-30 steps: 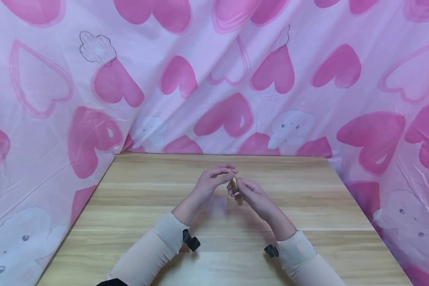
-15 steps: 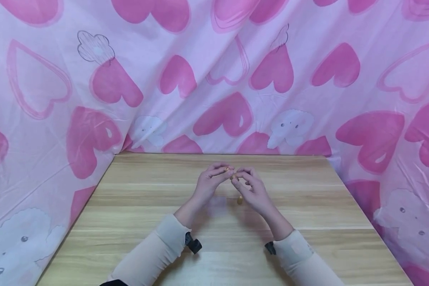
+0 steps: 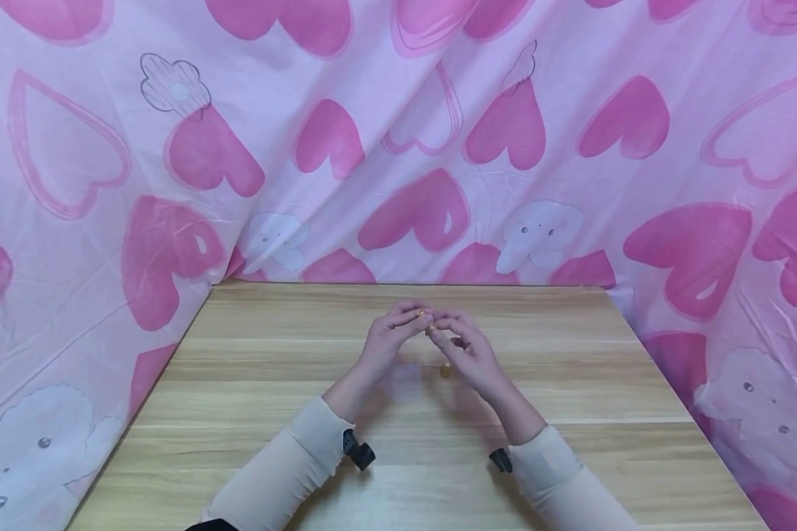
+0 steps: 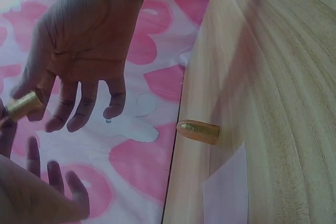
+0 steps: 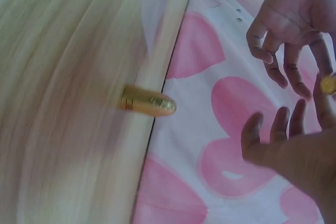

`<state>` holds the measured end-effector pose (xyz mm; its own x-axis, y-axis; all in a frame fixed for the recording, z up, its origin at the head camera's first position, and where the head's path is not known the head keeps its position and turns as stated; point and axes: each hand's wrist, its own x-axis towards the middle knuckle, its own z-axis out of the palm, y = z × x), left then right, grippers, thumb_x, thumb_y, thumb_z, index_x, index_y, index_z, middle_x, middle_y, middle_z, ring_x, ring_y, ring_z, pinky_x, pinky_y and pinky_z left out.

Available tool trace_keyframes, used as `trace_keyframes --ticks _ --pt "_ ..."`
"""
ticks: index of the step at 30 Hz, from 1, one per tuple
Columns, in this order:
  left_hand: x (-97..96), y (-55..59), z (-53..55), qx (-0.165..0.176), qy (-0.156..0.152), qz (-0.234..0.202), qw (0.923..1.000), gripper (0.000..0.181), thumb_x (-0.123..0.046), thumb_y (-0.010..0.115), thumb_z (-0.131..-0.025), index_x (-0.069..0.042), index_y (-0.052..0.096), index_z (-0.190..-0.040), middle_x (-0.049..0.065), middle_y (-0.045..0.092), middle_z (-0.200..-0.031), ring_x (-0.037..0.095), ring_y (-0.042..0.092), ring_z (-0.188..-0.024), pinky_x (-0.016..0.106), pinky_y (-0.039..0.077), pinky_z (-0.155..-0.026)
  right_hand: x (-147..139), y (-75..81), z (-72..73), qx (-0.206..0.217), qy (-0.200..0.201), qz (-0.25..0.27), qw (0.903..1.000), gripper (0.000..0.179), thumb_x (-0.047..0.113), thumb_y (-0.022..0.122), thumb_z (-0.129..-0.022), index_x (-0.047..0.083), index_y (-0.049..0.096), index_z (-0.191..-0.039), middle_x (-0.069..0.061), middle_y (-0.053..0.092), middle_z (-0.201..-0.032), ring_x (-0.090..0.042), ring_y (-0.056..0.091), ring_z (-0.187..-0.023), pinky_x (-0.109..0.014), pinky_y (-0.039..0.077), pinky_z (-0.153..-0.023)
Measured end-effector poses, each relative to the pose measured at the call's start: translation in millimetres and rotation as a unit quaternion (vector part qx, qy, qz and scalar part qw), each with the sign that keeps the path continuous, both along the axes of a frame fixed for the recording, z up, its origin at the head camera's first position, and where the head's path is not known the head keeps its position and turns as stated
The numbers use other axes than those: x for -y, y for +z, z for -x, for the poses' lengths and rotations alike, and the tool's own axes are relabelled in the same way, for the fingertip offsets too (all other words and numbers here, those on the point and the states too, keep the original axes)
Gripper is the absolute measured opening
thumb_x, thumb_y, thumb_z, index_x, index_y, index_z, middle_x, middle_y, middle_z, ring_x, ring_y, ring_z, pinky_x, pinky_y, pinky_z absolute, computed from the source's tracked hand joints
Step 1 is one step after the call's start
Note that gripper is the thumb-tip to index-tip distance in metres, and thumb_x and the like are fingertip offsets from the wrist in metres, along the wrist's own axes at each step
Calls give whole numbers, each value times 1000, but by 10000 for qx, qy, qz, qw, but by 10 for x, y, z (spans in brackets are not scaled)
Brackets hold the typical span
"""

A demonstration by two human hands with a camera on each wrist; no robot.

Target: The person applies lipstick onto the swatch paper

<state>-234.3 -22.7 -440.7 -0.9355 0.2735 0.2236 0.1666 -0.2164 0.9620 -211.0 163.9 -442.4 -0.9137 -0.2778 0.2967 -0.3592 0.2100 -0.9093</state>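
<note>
Showing creased, heart-printed pink fabric point(image 3: 272, 81) behind a flat, wood-grained tabletop point(image 3: 644, 457). Pinching, with left hand point(image 3: 387, 335) and right hand point(image 3: 473, 354) above tabletop, a shiny gold cylinder point(image 4: 24, 105). Having a glossy, bullet-shaped gold piece point(image 5: 147, 102) upright, rounded tip up, on tabletop.

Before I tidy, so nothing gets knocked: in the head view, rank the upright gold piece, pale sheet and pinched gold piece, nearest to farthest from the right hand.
From the right hand:
1. Pinched gold piece, held in that hand's fingers.
2. Upright gold piece, on the table, below the hand.
3. Pale sheet, on the table, farther left.
</note>
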Motion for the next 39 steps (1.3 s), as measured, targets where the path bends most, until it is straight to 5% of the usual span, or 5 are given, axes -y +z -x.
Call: trace_keyframes --ticks 5,14,21,29,39 --pt "10 -14 10 -78 -274 -39 9996 32 -24 69 -96 -3 73 -119 15 57 -136 21 49 -130 48 36 -109 -34 2 -4 467 599 470 9960 34 25 44 -109 -1 66 -116 -9 46 -141 -28 41 -132 -52 41 -103" --pt "-52 21 -38 769 519 -223 9954 35 -38 77 -88 -14 77 -113 -1 63 -125 19 50 -123 41 37 -97 111 -51 -16 -933 -867 -583 9901 14 21 70 -97 13 70 -109 -4 56 -128 -27 51 -121 -55 40 -90" --pt "-42 27 -50 711 374 -307 9963 35 -38 76 -88 -14 77 -113 0 63 -125 18 50 -123 44 36 -98 77 10 -31 -116 -151 67 9998 17 20 57 -104 10 71 -103 -6 50 -135 -24 43 -127 -44 42 -93" --pt "-11 4 -51 575 9 -283 9979 33 -32 72 -92 -10 75 -118 1 63 -129 19 48 -127 51 34 -104 10 18 -16 811 655 677 9922 30 28 52 -106 2 67 -107 -9 45 -139 -29 39 -131 -56 37 -103" --pt "15 5 -36 533 -145 -186 9983 36 -35 72 -92 -11 75 -119 1 64 -130 19 48 -128 42 37 -97 7 16 -17 991 863 745 9885 34 28 48 -107 -2 64 -108 -10 47 -138 -31 41 -131 -66 34 -104"
